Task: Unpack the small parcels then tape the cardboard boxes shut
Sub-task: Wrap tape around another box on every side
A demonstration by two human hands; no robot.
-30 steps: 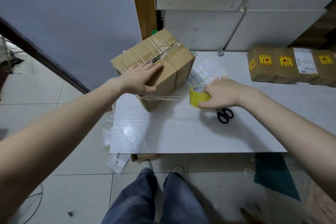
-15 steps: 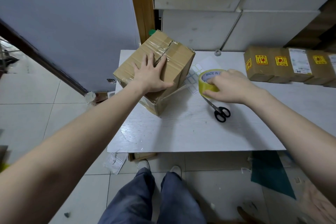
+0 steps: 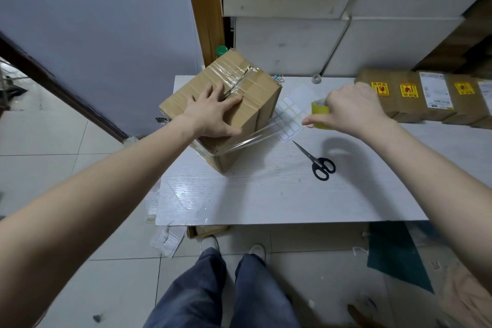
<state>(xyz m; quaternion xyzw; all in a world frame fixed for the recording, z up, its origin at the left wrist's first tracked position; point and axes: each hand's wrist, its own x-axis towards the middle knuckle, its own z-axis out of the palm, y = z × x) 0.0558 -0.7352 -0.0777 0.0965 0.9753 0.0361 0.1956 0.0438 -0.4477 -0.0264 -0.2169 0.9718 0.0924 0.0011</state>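
A white table (image 3: 266,194) stands on a floor of pale tiles. Behind it are a grey wall, a brown wooden post and big white blocks.

The cardboard box (image 3: 255,104) sits on the far left part of the table, turned so one corner points at the person. Its long side runs from near left to far right. Shiny tape already crosses its top seam. The left hand (image 3: 213,112) lies flat on top of the box, fingers spread wide and pressing down.

The right hand (image 3: 351,112) holds the yellow tape roll (image 3: 318,109) up over the table, right of the box, with its fingers curled round it. A clear strip of tape (image 3: 250,140) stretches from the roll down to the box's near side.

Black scissors (image 3: 319,162) lie on the table below the roll, blades closed. A sheet of white stickers (image 3: 290,114) lies beside the box. A row of brown parcels (image 3: 426,98) with yellow labels sits at the far right, and the picture's edge cuts the row off.

The hand hides most of the roll. A green cap (image 3: 221,50) peeks out behind the box, but the rest of it is hidden.
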